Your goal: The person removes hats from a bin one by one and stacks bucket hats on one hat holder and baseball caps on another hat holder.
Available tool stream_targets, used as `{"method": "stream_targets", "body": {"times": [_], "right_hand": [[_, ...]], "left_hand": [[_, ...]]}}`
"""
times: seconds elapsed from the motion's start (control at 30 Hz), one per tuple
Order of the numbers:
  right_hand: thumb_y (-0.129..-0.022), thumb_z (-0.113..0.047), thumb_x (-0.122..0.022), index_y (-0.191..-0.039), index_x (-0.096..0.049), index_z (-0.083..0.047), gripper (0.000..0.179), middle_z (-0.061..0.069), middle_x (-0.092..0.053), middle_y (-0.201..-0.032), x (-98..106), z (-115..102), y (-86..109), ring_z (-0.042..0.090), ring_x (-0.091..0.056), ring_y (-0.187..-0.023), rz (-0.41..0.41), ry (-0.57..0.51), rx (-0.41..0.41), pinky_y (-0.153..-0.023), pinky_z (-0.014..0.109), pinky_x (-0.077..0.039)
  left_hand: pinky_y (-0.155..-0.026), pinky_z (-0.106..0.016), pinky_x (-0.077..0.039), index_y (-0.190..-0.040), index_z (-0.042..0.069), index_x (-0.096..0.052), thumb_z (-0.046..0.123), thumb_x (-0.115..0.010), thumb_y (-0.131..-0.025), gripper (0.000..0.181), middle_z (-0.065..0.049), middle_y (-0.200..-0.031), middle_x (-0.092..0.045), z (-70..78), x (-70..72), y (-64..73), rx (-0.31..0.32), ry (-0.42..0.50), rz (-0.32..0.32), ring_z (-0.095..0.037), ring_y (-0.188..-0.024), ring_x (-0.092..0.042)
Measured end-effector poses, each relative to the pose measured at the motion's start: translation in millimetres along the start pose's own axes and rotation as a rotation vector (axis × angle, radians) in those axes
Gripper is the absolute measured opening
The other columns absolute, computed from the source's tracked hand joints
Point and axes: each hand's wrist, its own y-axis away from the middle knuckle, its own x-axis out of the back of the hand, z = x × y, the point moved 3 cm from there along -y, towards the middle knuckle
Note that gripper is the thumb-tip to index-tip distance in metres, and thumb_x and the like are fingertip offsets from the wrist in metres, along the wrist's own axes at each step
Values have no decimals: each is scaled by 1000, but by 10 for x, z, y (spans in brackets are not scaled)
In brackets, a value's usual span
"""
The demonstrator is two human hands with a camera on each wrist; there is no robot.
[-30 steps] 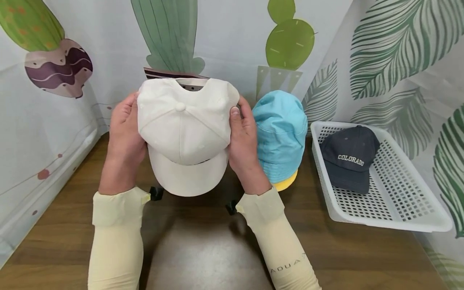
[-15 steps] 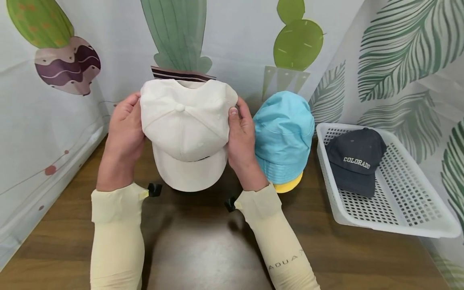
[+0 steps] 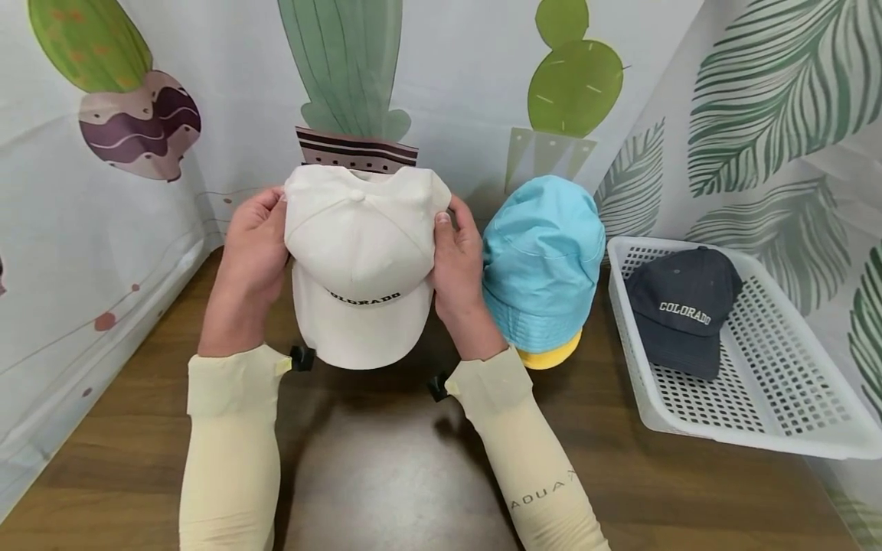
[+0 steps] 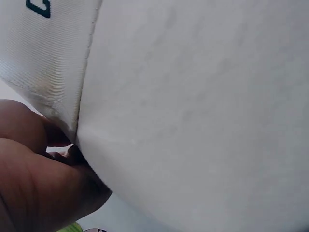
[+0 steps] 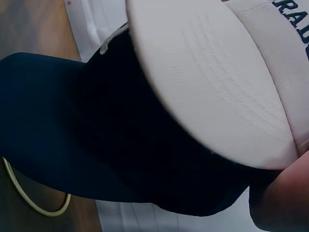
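Note:
A white baseball cap (image 3: 358,245) is held brim toward me, its dark COLORADO lettering showing above the brim. My left hand (image 3: 251,252) grips its left side, thumb on the near face and fingers behind. On the opposite side my right hand (image 3: 458,264) pinches the cap the same way. Seen from the left wrist, the cap's brim (image 4: 193,111) fills most of the view, with the left hand's fingers (image 4: 43,179) at its edge. The right wrist view shows a dark blue brimmed cap (image 5: 111,130) below the white one, hidden from the head view.
A light blue bucket hat (image 3: 544,252) stands right of my right hand, a yellow edge (image 3: 551,356) under it. Farther right, a white plastic basket (image 3: 816,367) holds a dark COLORADO cap (image 3: 682,306). Patterned cloth (image 3: 468,69) hangs behind the wooden table (image 3: 599,474).
The white cap has come down slightly and tipped so its COLORADO lettering shows. Both hands kept their hold. The head view has shifted, moving the surroundings rightward.

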Motion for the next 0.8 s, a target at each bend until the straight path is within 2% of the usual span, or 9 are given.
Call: {"method": "stream_targets", "body": {"times": [0.07, 0.2, 0.37, 0.43, 0.57, 0.67, 0.8], "right_hand": [[-115, -14, -45, -150, -55, -7, 37, 9, -68, -121, 13, 15, -4, 12, -69, -87, 18, 30, -17, -80, 27, -58], [-114, -14, -47, -148, -57, -7, 35, 5, -71, -103, 42, 56, -6, 11, -68, -76, 48, 91, -69, -73, 27, -57], [-114, -17, -49, -146, -59, -11, 34, 1, -67, -82, 72, 123, -8, 11, -63, -65, 78, 164, -170, -64, 27, -52], [-114, -18, -49, -147, -58, -12, 35, 1, -66, -81, 82, 135, -6, 12, -62, -64, 88, 198, -204, -63, 28, -50], [-114, -19, -49, -149, -56, -12, 37, 6, -68, -89, 91, 146, 0, 15, -64, -68, 101, 247, -243, -66, 30, -51], [-113, -18, -50, -148, -56, -13, 36, 11, -72, -96, 95, 168, 0, 16, -66, -72, 105, 261, -253, -68, 32, -53], [-113, -17, -51, -146, -57, -13, 34, 13, -73, -97, 108, 207, 1, 16, -67, -73, 117, 272, -255, -68, 31, -53]], "left_hand": [[-69, -18, -55, -117, 2, -66, 20, -53, -112, 23, -3, -99, -67, -15, 10, -9, 14, -9, 6, -8, -78, -65], [-70, -18, -56, -117, 2, -65, 18, -51, -112, 22, -2, -99, -68, -32, 44, -6, 59, -30, 12, -7, -81, -65], [-73, -18, -54, -125, 2, -62, 20, -50, -113, 26, 3, -101, -68, -57, 97, -5, 131, -142, 37, -6, -86, -63], [-74, -18, -53, -129, 2, -61, 24, -50, -113, 29, 4, -103, -66, -70, 118, -9, 163, -219, 44, -6, -88, -63], [-77, -18, -54, -139, 1, -58, 31, -52, -112, 41, 2, -111, -64, -87, 159, -22, 212, -310, 41, -8, -93, -62], [-78, -18, -54, -143, 0, -56, 33, -52, -112, 46, 1, -113, -64, -107, 189, -33, 238, -353, 32, -8, -94, -62], [-80, -18, -55, -145, -2, -54, 34, -50, -112, 49, 3, -112, -64, -142, 233, -38, 261, -417, 9, -7, -95, -63]]}}
